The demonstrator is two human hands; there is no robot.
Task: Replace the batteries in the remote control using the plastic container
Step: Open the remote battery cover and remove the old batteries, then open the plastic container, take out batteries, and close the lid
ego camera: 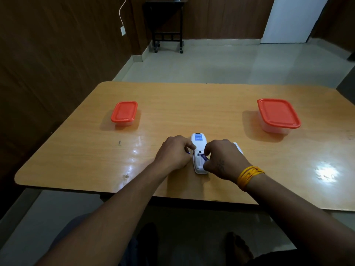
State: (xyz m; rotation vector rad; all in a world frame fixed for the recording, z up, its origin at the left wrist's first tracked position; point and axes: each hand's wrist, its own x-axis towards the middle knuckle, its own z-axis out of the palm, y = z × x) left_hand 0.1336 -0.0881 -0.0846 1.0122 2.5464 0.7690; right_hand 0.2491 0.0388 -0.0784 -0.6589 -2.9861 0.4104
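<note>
A white remote control (198,140) lies face down near the table's front edge, its battery bay uncovered. My right hand (222,158) pinches a blue battery (204,156) that sits tilted in the bay. My left hand (173,153) rests against the remote's left side with its fingers curled around a second blue battery (187,152), of which only the tip shows. A white piece, likely the battery cover (237,146), pokes out from behind my right hand. Two clear plastic containers with closed red lids stand on the table: a small one (124,113) at far left, a larger one (278,114) at far right.
The wooden table (192,106) has rounded corners; its front edge runs just below my wrists. A yellow thread band circles my right wrist (248,176). Beyond the table are a tiled floor, a dark wheeled stand (167,25) and a white door.
</note>
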